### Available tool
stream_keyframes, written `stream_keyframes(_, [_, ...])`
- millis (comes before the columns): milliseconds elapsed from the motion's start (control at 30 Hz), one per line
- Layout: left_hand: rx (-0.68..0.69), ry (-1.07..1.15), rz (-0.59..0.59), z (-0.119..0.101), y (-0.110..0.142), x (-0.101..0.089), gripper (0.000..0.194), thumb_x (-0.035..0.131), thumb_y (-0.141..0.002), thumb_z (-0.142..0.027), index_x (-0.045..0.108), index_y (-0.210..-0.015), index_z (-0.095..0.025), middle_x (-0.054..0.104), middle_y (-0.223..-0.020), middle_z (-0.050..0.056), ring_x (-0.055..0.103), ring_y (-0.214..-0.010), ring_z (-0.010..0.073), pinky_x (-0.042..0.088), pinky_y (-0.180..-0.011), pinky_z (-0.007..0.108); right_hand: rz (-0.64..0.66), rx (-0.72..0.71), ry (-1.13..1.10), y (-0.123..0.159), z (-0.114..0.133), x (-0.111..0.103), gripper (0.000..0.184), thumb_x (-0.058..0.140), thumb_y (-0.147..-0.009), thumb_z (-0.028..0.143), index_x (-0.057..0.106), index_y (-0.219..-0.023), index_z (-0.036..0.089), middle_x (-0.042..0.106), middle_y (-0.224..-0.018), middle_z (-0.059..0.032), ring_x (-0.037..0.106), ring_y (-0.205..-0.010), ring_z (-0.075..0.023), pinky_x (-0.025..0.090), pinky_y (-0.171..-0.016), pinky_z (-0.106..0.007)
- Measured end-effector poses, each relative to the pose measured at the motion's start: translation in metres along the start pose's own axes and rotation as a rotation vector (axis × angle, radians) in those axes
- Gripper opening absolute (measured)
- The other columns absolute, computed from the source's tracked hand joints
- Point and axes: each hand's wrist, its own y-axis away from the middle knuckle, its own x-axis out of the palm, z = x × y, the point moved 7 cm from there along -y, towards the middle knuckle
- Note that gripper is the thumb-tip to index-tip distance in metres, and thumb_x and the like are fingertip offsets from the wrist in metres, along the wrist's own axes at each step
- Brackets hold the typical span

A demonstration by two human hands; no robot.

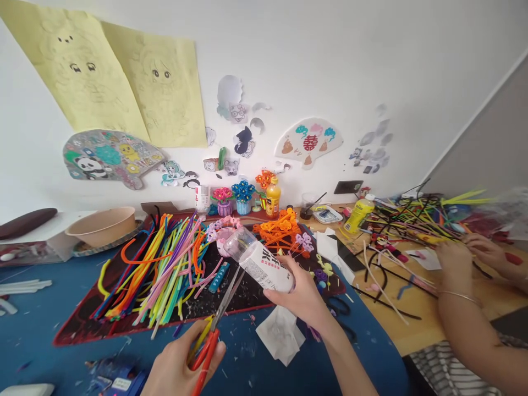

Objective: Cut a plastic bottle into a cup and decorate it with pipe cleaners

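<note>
My left hand (183,352) is closed around the handles of a pair of scissors (225,302), red and yellow at the grip. Their long metal blades point up and away, with the tips at the bottle's label edge; whether they touch it I cannot tell. My right hand (301,294) grips a plastic bottle (266,268) with a white printed label. The bottle is tilted, its clear end towards the upper left. Behind that end sits a pink and lilac fuzzy-stem piece (223,231), partly hidden. A crumpled white tissue (281,334) lies below my right hand.
Many coloured pipe cleaners (165,269) lie left on a dark mat (78,319). A glue gun (119,379) is at the front left. Pipe-cleaner flower pots (243,199) and an orange drink bottle (273,197) stand by the wall. Another person's hands (454,264) work at right.
</note>
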Motion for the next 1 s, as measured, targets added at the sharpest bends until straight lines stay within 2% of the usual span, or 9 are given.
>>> stream_keyframes(133, [-0.014, -0.020, 0.018, -0.004, -0.001, -0.001, 0.041, 0.053, -0.077, -0.056, 0.068, -0.095, -0.022, 0.072, -0.070, 0.002, 0.069, -0.065, 0.0199, 0.054, -0.065, 0.022, -0.042, 0.027, 0.048, 0.001, -0.004, -0.003, 0.062, 0.076, -0.065, 0.030, 0.057, -0.123, 0.019, 0.070, -0.110, -0.0084, 0.065, -0.092, -0.0256, 0.052, -0.073, -0.032])
stream_keyframes(233, [-0.021, -0.013, 0.019, -0.005, -0.001, -0.002, 0.044, 0.049, -0.078, -0.059, 0.067, -0.094, -0.022, 0.072, -0.071, 0.002, 0.069, -0.066, 0.0204, 0.053, -0.061, 0.021, -0.046, 0.002, 0.074, 0.000, -0.005, -0.003, 0.064, 0.076, -0.065, 0.031, 0.057, -0.125, 0.017, 0.069, -0.110, -0.0093, 0.065, -0.091, -0.0256, 0.052, -0.074, -0.033])
stream_keyframes(433, [0.004, -0.038, 0.100, -0.005, -0.004, -0.008, 0.040, 0.057, -0.076, -0.056, 0.070, -0.093, -0.022, 0.076, -0.077, 0.004, 0.071, -0.070, 0.0203, 0.054, -0.064, 0.020, -0.037, -0.026, 0.067, -0.002, -0.007, -0.002, 0.066, 0.076, -0.066, 0.030, 0.057, -0.128, 0.016, 0.069, -0.111, -0.0104, 0.065, -0.091, -0.0256, 0.053, -0.072, -0.032])
stream_keyframes(633, [0.043, -0.010, 0.137, -0.008, -0.006, -0.010, 0.037, 0.058, -0.079, -0.054, 0.071, -0.088, -0.021, 0.074, -0.071, 0.002, 0.069, -0.064, 0.0174, 0.051, -0.059, 0.017, -0.054, -0.063, 0.079, 0.003, -0.009, -0.003, 0.066, 0.075, -0.068, 0.029, 0.056, -0.131, 0.018, 0.069, -0.115, -0.0105, 0.065, -0.095, -0.0265, 0.054, -0.076, -0.034])
stream_keyframes(833, [0.110, 0.022, 0.092, 0.004, -0.008, -0.001, 0.041, 0.055, -0.078, -0.053, 0.068, -0.099, -0.020, 0.073, -0.073, 0.002, 0.069, -0.066, 0.0189, 0.054, -0.063, 0.021, -0.069, -0.092, 0.121, 0.006, -0.005, -0.006, 0.066, 0.073, -0.069, 0.028, 0.056, -0.132, 0.017, 0.069, -0.117, -0.0111, 0.066, -0.097, -0.0271, 0.055, -0.077, -0.036])
stream_keyframes(1000, [0.129, -0.009, 0.127, 0.007, -0.009, 0.001, 0.047, 0.053, -0.079, -0.051, 0.063, -0.111, -0.018, 0.073, -0.079, 0.004, 0.069, -0.071, 0.0210, 0.056, -0.068, 0.025, -0.060, -0.111, 0.105, 0.007, -0.003, -0.009, 0.067, 0.074, -0.070, 0.029, 0.054, -0.133, 0.019, 0.067, -0.123, -0.0112, 0.064, -0.106, -0.0285, 0.055, -0.083, -0.036])
